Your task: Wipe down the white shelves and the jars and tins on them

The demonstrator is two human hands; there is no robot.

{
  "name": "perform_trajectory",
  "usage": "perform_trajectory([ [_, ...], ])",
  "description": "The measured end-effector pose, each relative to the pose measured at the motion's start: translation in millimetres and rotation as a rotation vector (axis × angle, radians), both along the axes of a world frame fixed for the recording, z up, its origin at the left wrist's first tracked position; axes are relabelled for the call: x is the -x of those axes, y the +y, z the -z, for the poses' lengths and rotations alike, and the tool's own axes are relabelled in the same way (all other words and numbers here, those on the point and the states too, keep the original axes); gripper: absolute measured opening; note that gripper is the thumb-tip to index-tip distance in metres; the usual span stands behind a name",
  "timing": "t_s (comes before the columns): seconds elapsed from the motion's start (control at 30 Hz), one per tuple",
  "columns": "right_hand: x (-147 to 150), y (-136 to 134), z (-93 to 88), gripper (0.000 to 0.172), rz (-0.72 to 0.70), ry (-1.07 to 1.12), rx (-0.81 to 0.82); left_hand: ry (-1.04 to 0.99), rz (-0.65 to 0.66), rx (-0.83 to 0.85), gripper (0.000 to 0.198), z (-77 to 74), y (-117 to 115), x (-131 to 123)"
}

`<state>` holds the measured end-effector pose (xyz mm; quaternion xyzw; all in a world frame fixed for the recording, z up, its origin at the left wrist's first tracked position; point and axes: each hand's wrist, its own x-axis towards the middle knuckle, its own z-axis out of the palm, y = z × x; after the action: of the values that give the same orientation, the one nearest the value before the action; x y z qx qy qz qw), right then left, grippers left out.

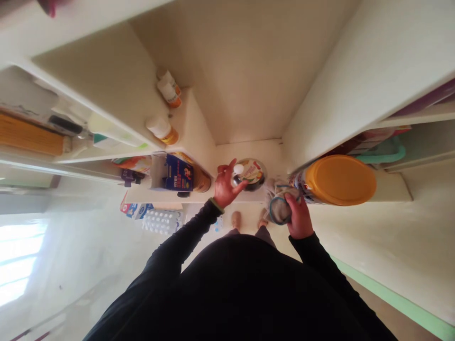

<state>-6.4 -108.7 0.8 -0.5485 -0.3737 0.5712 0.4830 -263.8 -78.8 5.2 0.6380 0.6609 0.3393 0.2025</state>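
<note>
Well, we find the left hand (223,187) raised over a white shelf ledge (245,195), its fingers (232,166) spread and curving around a small white-capped dark bottle (240,177). They seem to pinch it from the side, though we cannot tell how firmly. Its cap points up and away from us, so its long axis appears to run roughly toward the far wall, and the hand's position suggests that the top is being left free. Just behind sits a round container with a cream-and-yellow printed label (254,171). The right hand (299,219) has its fingers (289,201) pressed together around a round blue-rimmed cup (279,211), whose open mouth tilts up toward us, perhaps to keep the greyish contents inside. The cup is held low over the ledge, just beside a large canister with an orange plastic lid (340,180).
</note>
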Motion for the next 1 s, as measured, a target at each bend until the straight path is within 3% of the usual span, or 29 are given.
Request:
perform_trajectory([
  [0.1, 18, 21, -31.7, 0.051, -0.051, -0.314, -0.324, -0.165, -0.087, -0.075, 0.066, 11.9, -24, 9],
  [0.2, 51, 56, -50.9, 0.051, -0.364, -0.796, -0.695, -0.271, -0.165, -0.105, 0.065, 25.2, -28, 5],
  [0.27, 72, 78, -49.3, 0.057, -0.555, -1.035, -0.746, -0.378, -0.199, -0.147, 0.063, 33.3, -17, -4],
  [0.37, 92, 99, -35.5, 0.064, -0.693, -1.179, -0.747, -0.581, -0.276, -0.167, 0.059, 43.6, 4, -21],
  [0.5, 96, 108, -27.8, 0.057, -0.662, -1.288, -0.741, -0.724, -0.311, -0.127, 0.051, 50.7, 16, -32],
  [0.8, 114, 125, -48.1, 0.050, -0.584, -1.451, -0.449, -0.687, -0.135, -0.098, 0.064, 41.7, 8, -23],
  [1.0, 118, 142, -57.7, 0.046, -0.562, -1.466, -0.285, -0.708, -0.118, -0.090, 0.074, 30.7, -8, -17],
])
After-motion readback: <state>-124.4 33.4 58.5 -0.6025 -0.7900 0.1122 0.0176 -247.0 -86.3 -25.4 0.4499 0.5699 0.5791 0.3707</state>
